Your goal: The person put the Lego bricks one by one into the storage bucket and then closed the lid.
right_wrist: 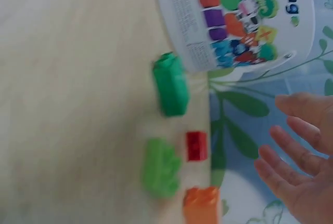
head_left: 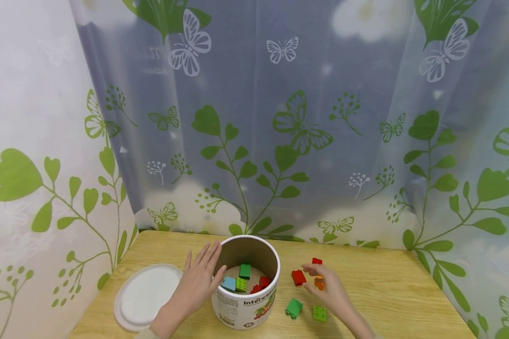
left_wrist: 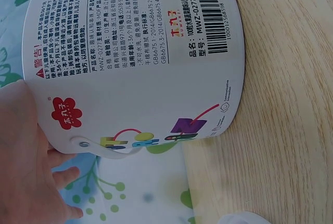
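Note:
A white printed bucket (head_left: 237,310) stands on the table, with green (head_left: 245,271), light blue (head_left: 229,283), lime (head_left: 241,284) and red bricks (head_left: 265,281) inside. My left hand (head_left: 200,278) rests on its left rim, fingers straight; the left wrist view shows that hand (left_wrist: 26,161) against the bucket wall. To the right of the bucket, my right hand (head_left: 328,287) hovers over loose bricks with relaxed, spread fingers and holds nothing. Its fingertips are near a red brick (head_left: 299,278), and it partly covers an orange brick (head_left: 319,283). Another red brick (head_left: 317,261) lies just behind.
Nearer me lie a green brick (head_left: 294,308) and a lime brick (head_left: 320,313). The round white lid (head_left: 148,294) lies left of the bucket. Patterned curtains (head_left: 254,141) surround the wooden table (head_left: 390,292) at the back and sides.

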`<state>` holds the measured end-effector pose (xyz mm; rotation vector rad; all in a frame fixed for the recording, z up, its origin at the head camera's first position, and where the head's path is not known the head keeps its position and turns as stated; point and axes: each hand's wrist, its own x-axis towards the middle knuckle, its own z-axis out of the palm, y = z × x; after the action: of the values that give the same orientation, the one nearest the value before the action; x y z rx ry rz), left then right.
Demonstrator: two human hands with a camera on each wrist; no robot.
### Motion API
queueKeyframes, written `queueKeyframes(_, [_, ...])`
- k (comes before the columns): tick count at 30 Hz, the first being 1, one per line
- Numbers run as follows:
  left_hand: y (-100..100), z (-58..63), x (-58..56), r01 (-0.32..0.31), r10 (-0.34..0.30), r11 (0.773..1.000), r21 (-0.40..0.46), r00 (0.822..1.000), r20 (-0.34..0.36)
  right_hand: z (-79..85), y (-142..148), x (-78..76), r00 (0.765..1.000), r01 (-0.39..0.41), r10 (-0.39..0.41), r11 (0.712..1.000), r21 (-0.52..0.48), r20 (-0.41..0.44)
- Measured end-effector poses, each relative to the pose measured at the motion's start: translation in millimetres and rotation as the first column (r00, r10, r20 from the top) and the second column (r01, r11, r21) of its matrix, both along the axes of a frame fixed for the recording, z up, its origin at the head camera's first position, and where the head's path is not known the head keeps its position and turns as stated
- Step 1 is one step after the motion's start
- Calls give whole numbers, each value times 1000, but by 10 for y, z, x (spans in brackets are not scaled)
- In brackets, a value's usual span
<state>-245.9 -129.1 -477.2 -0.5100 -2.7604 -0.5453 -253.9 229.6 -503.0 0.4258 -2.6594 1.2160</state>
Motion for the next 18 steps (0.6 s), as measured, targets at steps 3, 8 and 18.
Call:
queueKeyframes(3, [-5,-6,2,1,-1,1000,1,1000,6,-89,118,43,998,-47,45,998,33,47])
queueKeyframes(8, [-10,-7,9,2,-2,1000,5,1000,7,-205,300,133,985,-131,119,988,86,126])
queueKeyframes(18, [-7,-4,8,5,-5,1000,6,1000,-2,-336,444,182,946,-194,147,971,141,289])
